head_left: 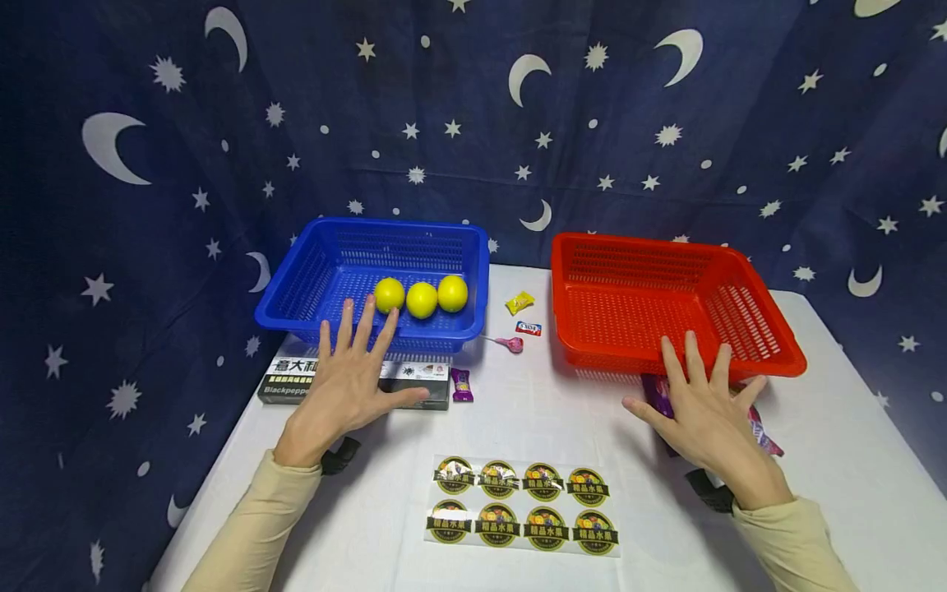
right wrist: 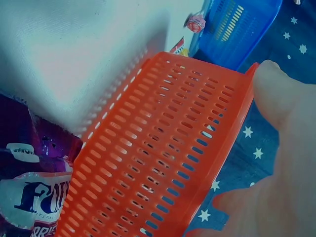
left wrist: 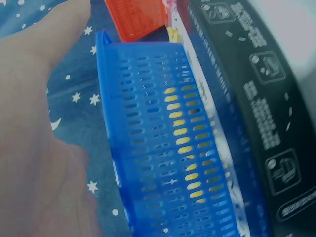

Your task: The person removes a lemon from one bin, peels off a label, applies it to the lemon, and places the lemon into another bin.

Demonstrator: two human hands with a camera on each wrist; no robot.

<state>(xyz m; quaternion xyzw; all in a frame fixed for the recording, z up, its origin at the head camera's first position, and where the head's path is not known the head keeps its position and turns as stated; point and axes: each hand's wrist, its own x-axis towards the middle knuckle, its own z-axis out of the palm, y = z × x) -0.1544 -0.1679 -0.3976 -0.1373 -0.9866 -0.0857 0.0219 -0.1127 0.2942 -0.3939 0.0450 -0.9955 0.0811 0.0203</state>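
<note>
Two baskets side by side at the back of the tabletop (head_left: 518,411), smaller things between and before them.

The left basket (head_left: 311,271) holds three lemons (head_left: 422,298) in a row along its near wall; the right basket (head_left: 769,329) stands well apart from it. Between them lie two wrapped sweets (head_left: 520,302) and a lollipop (head_left: 509,344). A boxed pack (head_left: 414,382) lies just before the left basket, a small sweet (head_left: 462,385) at its right end. A snack bag (head_left: 762,432) lies before the right basket. A sticker sheet (head_left: 522,504) lies nearest, in the middle. The left hand (head_left: 346,385) lies over the boxed pack, the right hand (head_left: 706,415) over the snack bag.
</note>
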